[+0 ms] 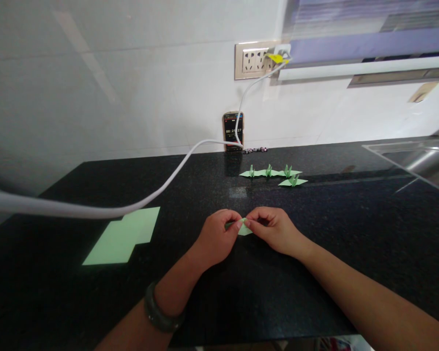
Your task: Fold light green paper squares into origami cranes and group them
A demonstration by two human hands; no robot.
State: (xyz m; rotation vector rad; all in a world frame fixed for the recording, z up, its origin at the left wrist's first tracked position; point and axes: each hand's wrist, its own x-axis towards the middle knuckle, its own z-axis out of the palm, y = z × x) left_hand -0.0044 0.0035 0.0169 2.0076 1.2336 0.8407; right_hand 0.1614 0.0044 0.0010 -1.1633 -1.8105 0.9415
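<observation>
Between my two hands is a small piece of folded green paper (245, 230), low over the black countertop. My left hand (221, 234) pinches its left side between thumb and fingers. From the right, my right hand (274, 229) pinches it close to the same spot, and the two thumbs nearly meet. Fingers hide much of the paper, so its exact folds cannot be made out. Beyond my hands stand several folded green paper cranes (269, 171), most in a row and one crane (293, 181) in front. Flat green paper sheets (120, 239) lie overlapping to the left.
A phone (233, 131) showing a timer leans against the wall. A white cable (175, 173) runs from the wall socket (254, 60) past the phone and across the left foreground. A metal sink (424, 156) is set into the black countertop (190, 302) at right.
</observation>
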